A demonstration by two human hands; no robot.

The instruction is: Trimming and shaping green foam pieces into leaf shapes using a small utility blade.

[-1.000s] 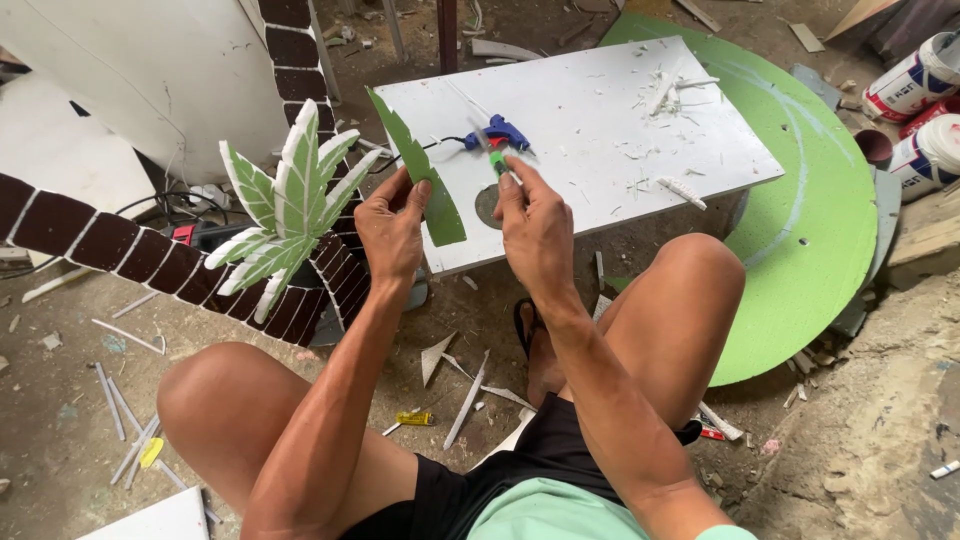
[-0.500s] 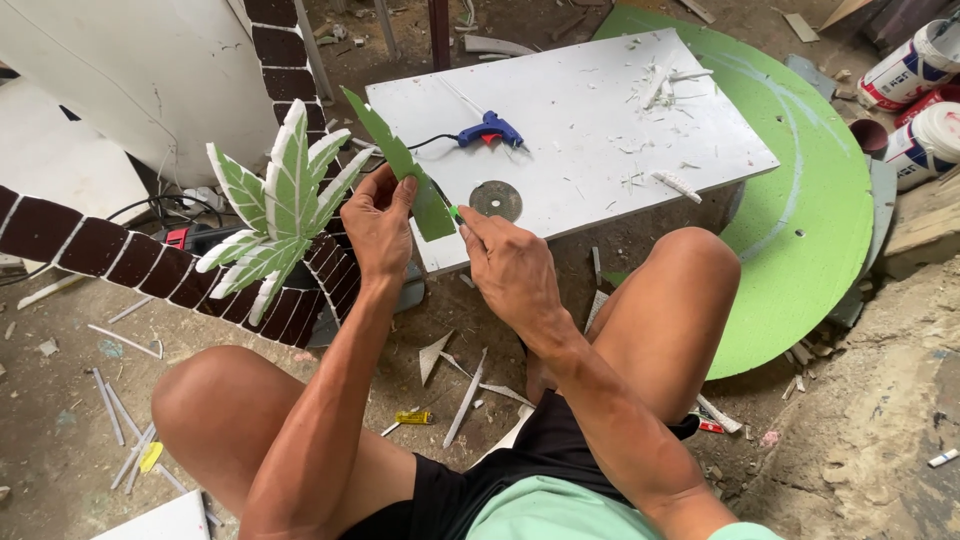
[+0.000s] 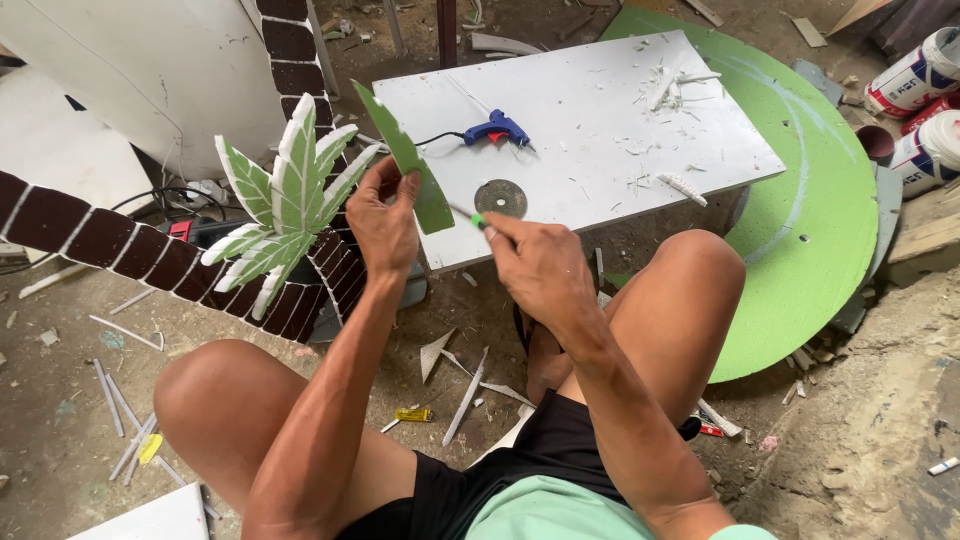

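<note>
At the far left a curved brown foam trunk with white brick lines (image 3: 100, 240) sweeps across the floor, and a cluster of green-and-white foam leaves (image 3: 285, 215) is fixed to it.

Just right of the cluster, the left hand (image 3: 385, 225) holds up a long, pointed green foam leaf blade (image 3: 410, 165). Its fingers and thumb pinch the blade's lower half, tilting it over the near left corner of the white board desk (image 3: 620, 90).

The right hand (image 3: 535, 270) is closed around a thin tool with a green tip (image 3: 478, 220), fingers curled and pinching it, with the tip touching or just beside the leaf's lower edge. The tool is too small to tell its kind. It looks as if the leaf's edge is being trimmed or worked at the base. That calls for a firm pinch on the leaf and a short, controlled stroke kept clear of the left thumb.

On the desk lie a grey round disc (image 3: 500, 197), a blue glue gun (image 3: 497, 129) with its black cord, and white foam shavings. A large green round foam board (image 3: 810, 220) lies beyond.

At the far right edge stand two white cylindrical cans with red bands (image 3: 915, 75), one lying tilted, beside a small dark cup (image 3: 875, 140). What any of them holds cannot be seen.
</note>
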